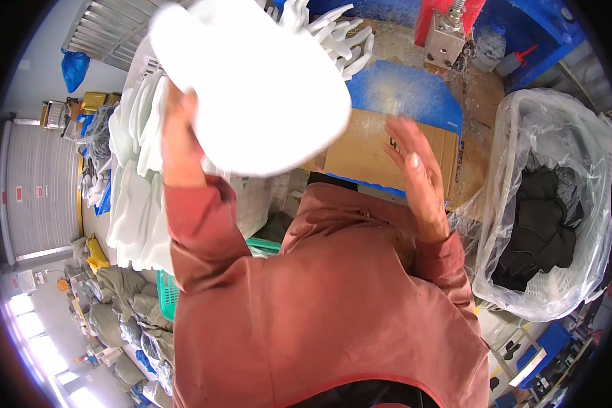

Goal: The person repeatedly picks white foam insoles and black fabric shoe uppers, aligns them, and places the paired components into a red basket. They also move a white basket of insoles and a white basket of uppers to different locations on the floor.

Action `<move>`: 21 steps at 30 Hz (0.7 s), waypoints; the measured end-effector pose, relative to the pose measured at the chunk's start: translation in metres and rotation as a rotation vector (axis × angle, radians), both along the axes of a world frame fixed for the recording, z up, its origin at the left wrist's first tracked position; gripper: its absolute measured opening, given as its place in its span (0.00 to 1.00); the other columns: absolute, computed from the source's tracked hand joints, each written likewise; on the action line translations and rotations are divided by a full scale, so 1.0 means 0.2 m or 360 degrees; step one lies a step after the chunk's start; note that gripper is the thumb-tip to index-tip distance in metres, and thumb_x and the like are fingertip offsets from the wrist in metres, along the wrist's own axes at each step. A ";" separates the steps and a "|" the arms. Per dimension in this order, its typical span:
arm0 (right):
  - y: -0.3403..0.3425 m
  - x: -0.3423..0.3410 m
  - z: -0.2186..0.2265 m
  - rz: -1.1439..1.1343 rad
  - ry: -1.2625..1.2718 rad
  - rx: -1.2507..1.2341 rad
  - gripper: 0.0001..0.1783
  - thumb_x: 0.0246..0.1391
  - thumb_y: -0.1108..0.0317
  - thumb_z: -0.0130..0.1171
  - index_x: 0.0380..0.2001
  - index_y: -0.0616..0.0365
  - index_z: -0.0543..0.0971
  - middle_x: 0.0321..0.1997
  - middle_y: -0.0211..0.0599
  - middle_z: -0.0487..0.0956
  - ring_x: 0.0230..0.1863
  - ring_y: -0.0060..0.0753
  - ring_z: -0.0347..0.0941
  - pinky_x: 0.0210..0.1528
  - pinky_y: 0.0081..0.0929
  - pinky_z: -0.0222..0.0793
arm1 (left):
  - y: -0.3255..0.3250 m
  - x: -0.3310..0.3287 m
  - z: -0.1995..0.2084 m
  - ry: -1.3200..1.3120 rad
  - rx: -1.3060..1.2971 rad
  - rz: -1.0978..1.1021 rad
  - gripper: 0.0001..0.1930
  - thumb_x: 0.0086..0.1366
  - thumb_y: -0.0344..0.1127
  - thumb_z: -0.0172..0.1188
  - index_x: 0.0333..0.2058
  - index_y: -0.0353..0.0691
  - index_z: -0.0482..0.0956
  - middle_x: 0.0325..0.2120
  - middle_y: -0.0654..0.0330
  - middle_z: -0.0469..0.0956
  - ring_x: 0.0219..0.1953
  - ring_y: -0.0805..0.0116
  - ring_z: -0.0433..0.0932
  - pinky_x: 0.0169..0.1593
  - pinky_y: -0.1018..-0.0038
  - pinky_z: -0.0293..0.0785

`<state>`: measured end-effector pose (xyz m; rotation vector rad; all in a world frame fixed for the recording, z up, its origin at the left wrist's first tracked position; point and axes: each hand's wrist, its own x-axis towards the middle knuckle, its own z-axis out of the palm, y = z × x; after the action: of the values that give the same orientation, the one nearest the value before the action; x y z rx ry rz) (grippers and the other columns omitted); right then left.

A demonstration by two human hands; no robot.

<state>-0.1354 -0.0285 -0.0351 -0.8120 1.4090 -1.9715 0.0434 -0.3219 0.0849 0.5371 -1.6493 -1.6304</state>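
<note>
My left hand point(183, 139) grips the edge of a large white flat piece point(272, 88) with a rounded outline. It is so bright that its surface cannot be made out, and it covers part of the bench. Some of the left fingers are hidden behind it. My right hand point(418, 173) is raised at the near right side of a cardboard sheet point(367, 146), fingers stretched and holding nothing. A blue sheet point(404, 88) with pale dust lies on the bench beyond the cardboard.
Stacked white curved pieces point(132, 211) stand at my left, with more white pieces point(343, 41) at the back. A red machine part with a metal block point(445, 44) is at the far right. A plastic-lined bin point(496, 224) holds black pieces point(537, 224).
</note>
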 end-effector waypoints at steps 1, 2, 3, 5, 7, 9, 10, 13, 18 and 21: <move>-0.07 -0.01 0.01 0.0037 -0.0041 -0.0070 0.42 0.69 0.42 0.49 0.74 0.60 0.56 0.75 0.52 0.61 0.76 0.49 0.55 0.73 0.49 0.54 | 0.11 0.04 -0.06 0.0011 0.0060 -0.0150 0.55 0.53 0.54 0.72 0.72 0.33 0.54 0.66 0.47 0.66 0.67 0.54 0.68 0.66 0.63 0.69; -0.12 0.00 0.01 0.0081 -0.0079 -0.0163 0.45 0.69 0.39 0.48 0.75 0.59 0.52 0.77 0.52 0.57 0.79 0.50 0.50 0.75 0.51 0.50 | 0.22 0.08 -0.11 -0.0149 0.0186 -0.0113 0.58 0.49 0.54 0.75 0.72 0.36 0.54 0.66 0.50 0.66 0.67 0.54 0.67 0.67 0.63 0.66; -0.16 0.03 0.02 0.0136 -0.0182 -0.0246 0.46 0.69 0.43 0.49 0.76 0.61 0.49 0.79 0.51 0.53 0.80 0.47 0.45 0.78 0.46 0.45 | 0.29 0.09 -0.15 -0.0256 0.0135 -0.0357 0.59 0.48 0.50 0.77 0.73 0.37 0.52 0.67 0.52 0.65 0.68 0.55 0.65 0.70 0.62 0.60; -0.25 0.14 0.02 0.0436 -0.0113 -0.0047 0.49 0.67 0.40 0.52 0.75 0.64 0.51 0.79 0.51 0.54 0.80 0.50 0.44 0.78 0.44 0.42 | 0.51 0.10 -0.29 -0.0518 0.0081 -0.0435 0.58 0.51 0.45 0.76 0.74 0.37 0.49 0.67 0.54 0.65 0.70 0.57 0.61 0.73 0.63 0.53; -0.26 0.23 0.03 0.0519 -0.0004 -0.0051 0.48 0.66 0.41 0.53 0.74 0.65 0.52 0.77 0.51 0.57 0.78 0.47 0.49 0.76 0.39 0.48 | 0.59 0.15 -0.34 -0.0570 0.0585 -0.0586 0.54 0.54 0.44 0.75 0.72 0.33 0.51 0.64 0.50 0.65 0.67 0.57 0.64 0.69 0.63 0.60; -0.26 0.24 0.03 0.0668 -0.0240 -0.0083 0.49 0.66 0.40 0.54 0.74 0.65 0.53 0.75 0.52 0.59 0.76 0.44 0.54 0.74 0.37 0.52 | 0.66 0.18 -0.39 -0.0626 0.0497 -0.0556 0.49 0.57 0.45 0.74 0.69 0.33 0.55 0.61 0.51 0.68 0.64 0.57 0.67 0.67 0.63 0.64; -0.25 0.23 0.03 0.0773 -0.0357 -0.0057 0.49 0.65 0.39 0.54 0.74 0.65 0.53 0.74 0.52 0.60 0.75 0.43 0.56 0.73 0.35 0.53 | 0.67 0.19 -0.41 -0.0693 0.0453 -0.0582 0.48 0.57 0.44 0.74 0.69 0.33 0.55 0.60 0.51 0.68 0.64 0.58 0.67 0.66 0.63 0.65; -0.23 0.15 0.01 0.0778 -0.0215 0.0032 0.50 0.65 0.38 0.55 0.74 0.65 0.53 0.73 0.50 0.63 0.72 0.41 0.60 0.71 0.34 0.57 | 0.68 0.13 -0.51 -0.0452 0.0517 -0.0465 0.45 0.57 0.40 0.75 0.68 0.34 0.57 0.57 0.52 0.71 0.61 0.59 0.71 0.62 0.64 0.70; -0.18 0.21 -0.05 0.0488 -0.0750 -0.0107 0.52 0.65 0.40 0.57 0.76 0.64 0.48 0.77 0.51 0.57 0.76 0.41 0.54 0.75 0.35 0.52 | 0.62 0.08 -0.61 0.0042 0.0788 -0.0236 0.43 0.57 0.37 0.75 0.66 0.33 0.59 0.54 0.53 0.74 0.56 0.61 0.75 0.58 0.65 0.74; -0.17 0.30 -0.07 0.0351 -0.0228 0.0116 0.56 0.62 0.49 0.63 0.76 0.64 0.42 0.79 0.50 0.52 0.79 0.42 0.48 0.78 0.37 0.45 | 0.59 0.07 -0.64 0.0139 0.0778 -0.0147 0.41 0.59 0.38 0.74 0.66 0.33 0.61 0.54 0.53 0.74 0.57 0.61 0.74 0.60 0.65 0.72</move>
<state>-0.0756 -0.0619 -0.0491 -0.7438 1.2447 -1.7644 0.0579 -0.2037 -0.0436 0.6231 -1.2233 -2.1085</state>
